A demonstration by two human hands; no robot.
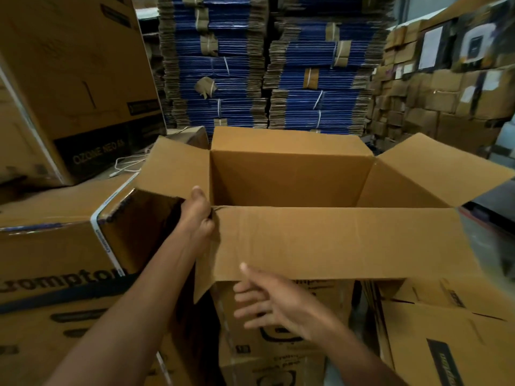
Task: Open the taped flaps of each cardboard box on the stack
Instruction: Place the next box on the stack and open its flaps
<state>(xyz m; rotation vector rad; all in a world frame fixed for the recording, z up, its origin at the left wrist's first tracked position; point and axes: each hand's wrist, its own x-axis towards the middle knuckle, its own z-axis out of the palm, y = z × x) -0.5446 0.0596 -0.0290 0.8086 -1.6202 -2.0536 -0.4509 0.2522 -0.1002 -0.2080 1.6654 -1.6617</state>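
A large brown cardboard box [289,174] stands in front of me with all its top flaps spread and its inside showing no contents. Its near flap [342,243] folds down toward me. My left hand [196,213] grips the box's near left corner where that flap meets the left flap [172,168], thumb on the inside. Below the near flap's lower edge my right hand [267,302] hovers with straight, spread fingers, holding nothing. The right flap [440,171] sticks out to the right.
A printed closed carton [55,246] sits close on my left, with another big carton [75,79] behind it. More printed boxes [446,330] lie lower right. Tall bundles of flattened blue cartons [267,65] fill the back; stacked boxes [446,87] line the right wall.
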